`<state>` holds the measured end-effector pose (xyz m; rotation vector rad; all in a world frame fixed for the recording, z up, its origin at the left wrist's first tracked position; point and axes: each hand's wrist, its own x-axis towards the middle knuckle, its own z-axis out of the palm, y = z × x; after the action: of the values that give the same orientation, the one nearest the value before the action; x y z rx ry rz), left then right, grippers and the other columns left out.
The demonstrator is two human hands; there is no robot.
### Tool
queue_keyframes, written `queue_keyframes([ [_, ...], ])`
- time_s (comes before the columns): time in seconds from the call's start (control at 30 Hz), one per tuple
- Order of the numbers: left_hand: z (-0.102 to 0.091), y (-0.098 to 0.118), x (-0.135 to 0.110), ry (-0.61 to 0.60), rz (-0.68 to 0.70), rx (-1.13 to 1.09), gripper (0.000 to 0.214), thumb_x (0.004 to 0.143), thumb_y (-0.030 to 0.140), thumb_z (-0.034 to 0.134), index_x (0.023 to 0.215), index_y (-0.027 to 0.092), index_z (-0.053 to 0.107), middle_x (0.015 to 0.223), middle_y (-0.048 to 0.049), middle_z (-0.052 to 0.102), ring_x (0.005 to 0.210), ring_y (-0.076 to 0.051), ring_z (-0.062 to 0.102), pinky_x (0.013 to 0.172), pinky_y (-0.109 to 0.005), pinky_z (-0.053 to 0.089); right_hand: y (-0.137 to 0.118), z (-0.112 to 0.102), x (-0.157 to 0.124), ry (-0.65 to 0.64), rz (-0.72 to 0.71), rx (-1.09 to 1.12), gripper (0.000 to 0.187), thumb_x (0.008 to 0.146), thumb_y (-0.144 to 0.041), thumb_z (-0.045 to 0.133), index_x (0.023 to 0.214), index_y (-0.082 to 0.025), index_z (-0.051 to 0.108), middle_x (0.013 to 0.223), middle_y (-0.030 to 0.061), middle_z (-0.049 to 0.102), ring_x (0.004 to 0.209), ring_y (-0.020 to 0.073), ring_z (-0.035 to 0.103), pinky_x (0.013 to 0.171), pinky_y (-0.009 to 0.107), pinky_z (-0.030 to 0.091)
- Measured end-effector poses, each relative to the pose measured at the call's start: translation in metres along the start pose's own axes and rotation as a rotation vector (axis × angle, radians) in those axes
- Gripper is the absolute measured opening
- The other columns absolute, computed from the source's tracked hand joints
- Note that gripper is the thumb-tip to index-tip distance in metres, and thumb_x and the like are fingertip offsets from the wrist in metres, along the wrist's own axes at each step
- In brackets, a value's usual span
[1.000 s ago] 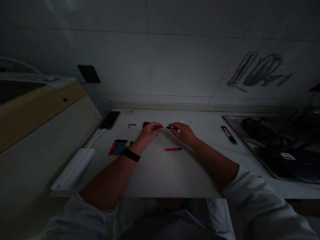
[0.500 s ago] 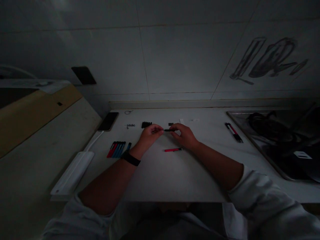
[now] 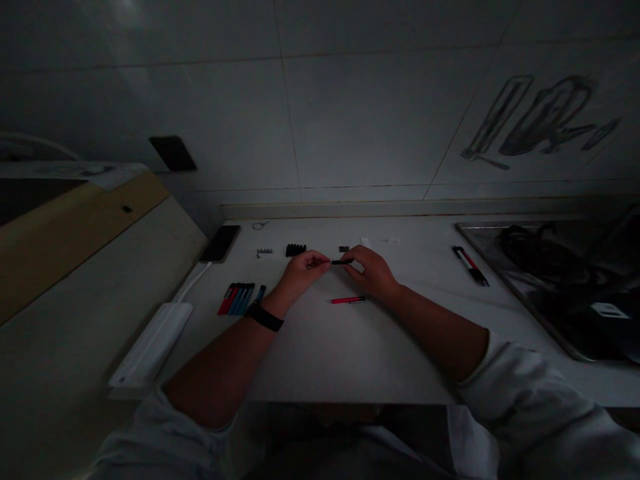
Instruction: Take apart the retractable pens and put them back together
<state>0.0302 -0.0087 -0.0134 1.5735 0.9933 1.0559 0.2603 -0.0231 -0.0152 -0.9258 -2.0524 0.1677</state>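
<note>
The right hand (image 3: pixel 371 272) pinches the right end of a slim black rod (image 3: pixel 342 262) above the white tabletop (image 3: pixel 330 360). At the rod's other end, the left hand (image 3: pixel 301 271) has its fingertips drawn together; whether they grip anything I cannot tell. A red pen (image 3: pixel 346 301) lies nearer the body, and black ridged pieces (image 3: pixel 296 250) sit just beyond the left hand

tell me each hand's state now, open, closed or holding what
Left hand: pinched closed beside a slim black piece; what it holds, if anything, cannot be told.
Right hand: closed, holding that black piece.
</note>
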Motion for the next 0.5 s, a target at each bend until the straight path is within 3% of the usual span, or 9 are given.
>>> queue_keyframes([
  [0.37, 0.0004, 0.0009, 0.0002, -0.030, 0.065, 0.078, 0.020, 0.083, 0.035, 0.077, 0.094, 0.019, 0.074, 0.093, -0.0053, 0.075, 0.088, -0.019, 0.069, 0.084, -0.035, 0.054, 0.0058, 0.0007, -0.0023, -0.122, 0.142, -0.098, 0.036, 0.107, -0.045, 0.047, 0.094, -0.023, 0.073, 0.090, 0.0089, 0.075, 0.085, 0.0248, 0.069, 0.079, 0.039, 0.053],
  [0.5, -0.0002, 0.0018, 0.0000, -0.011, 0.067, 0.090, 0.018, 0.085, 0.034, 0.076, 0.094, 0.019, 0.074, 0.094, -0.0052, 0.075, 0.089, -0.019, 0.069, 0.085, -0.034, 0.054, 0.0044, 0.0013, -0.0045, -0.126, 0.141, 0.002, 0.030, 0.105, -0.045, 0.051, 0.115, -0.024, 0.070, 0.106, 0.0094, 0.074, 0.096, 0.0253, 0.070, 0.087, 0.040, 0.055],
])
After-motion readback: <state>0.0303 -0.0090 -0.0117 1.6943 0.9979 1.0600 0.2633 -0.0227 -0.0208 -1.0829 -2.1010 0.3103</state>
